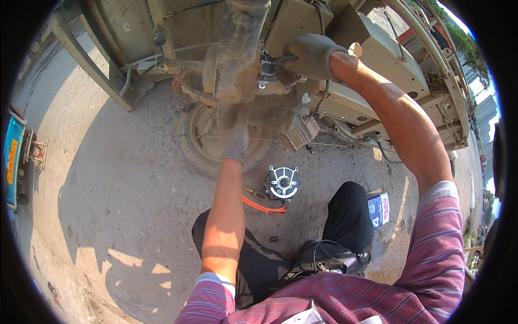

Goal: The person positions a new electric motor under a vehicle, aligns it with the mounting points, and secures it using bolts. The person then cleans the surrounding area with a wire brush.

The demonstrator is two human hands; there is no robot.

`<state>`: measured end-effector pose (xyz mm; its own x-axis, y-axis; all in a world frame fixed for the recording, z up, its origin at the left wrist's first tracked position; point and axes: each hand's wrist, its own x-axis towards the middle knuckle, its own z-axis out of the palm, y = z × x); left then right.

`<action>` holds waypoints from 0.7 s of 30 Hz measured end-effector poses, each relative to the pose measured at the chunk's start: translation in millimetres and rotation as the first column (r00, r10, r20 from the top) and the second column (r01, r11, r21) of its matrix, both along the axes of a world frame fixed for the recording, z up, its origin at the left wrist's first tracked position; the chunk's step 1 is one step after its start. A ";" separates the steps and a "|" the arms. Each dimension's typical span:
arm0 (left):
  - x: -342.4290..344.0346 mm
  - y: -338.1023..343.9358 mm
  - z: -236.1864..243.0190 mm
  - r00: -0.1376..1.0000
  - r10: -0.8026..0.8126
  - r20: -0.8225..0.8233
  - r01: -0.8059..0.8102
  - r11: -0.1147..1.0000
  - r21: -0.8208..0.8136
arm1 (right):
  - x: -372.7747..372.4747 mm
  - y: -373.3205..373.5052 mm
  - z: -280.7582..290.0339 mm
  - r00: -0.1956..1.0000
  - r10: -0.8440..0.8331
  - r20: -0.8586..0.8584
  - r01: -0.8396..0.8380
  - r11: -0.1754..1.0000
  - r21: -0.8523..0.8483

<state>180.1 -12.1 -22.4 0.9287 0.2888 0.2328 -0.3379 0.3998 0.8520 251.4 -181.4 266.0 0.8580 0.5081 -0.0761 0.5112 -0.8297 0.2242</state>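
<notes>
My right hand [312,55], in a grey glove, is closed beside a metal motor mount [268,70] with silver lugs under the vehicle. A dark ribbed piece [286,60] shows at its fingers; what the hand grips I cannot make out. My gloved left hand [236,141] reaches up beneath the dirty axle tube [234,73]. Its fingers are blurred and merge with the shadow there. On the ground in front of me lies a round motor [283,182] with a silver bracket and a central shaft. Orange cable [264,206] runs beside it.
A tyre on a wheel [202,137] stands below the axle. Close to it hangs a finned metal box [301,131]. Beige frame boxes [377,54] are at the upper right. A blue and white carton [379,209] lies right of my knee. A blue vehicle [14,156] stands far left.
</notes>
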 end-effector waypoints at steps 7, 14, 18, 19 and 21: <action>-2.0 -0.2 3.9 0.998 0.004 -0.055 -0.004 1.000 -0.009 | 0.1 4.3 -1.1 1.000 0.005 0.006 -0.006 0.999 0.051; -1.2 -0.6 3.5 0.999 0.006 -0.032 -0.006 1.000 -0.018 | 0.8 10.8 -1.6 1.000 -0.007 0.006 0.007 0.998 0.067; -1.1 -0.8 1.9 1.000 0.007 -0.016 -0.007 1.000 -0.020 | 1.4 13.7 -0.1 1.000 -0.011 -0.024 0.012 0.998 0.056; -0.9 -1.0 1.5 1.000 0.002 -0.001 -0.002 0.999 -0.035 | 1.7 14.4 0.2 1.000 -0.014 -0.027 0.015 0.998 0.055; -0.9 -0.8 0.3 1.000 0.003 -0.031 -0.004 1.000 -0.026 | 2.1 15.3 0.8 0.999 -0.023 -0.042 0.025 0.998 0.060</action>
<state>179.2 -12.8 -22.1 0.9343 0.2974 0.1964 -0.3130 0.4213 0.8512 253.5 -166.1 266.8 0.8667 0.4921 -0.0813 0.4987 -0.8533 0.1523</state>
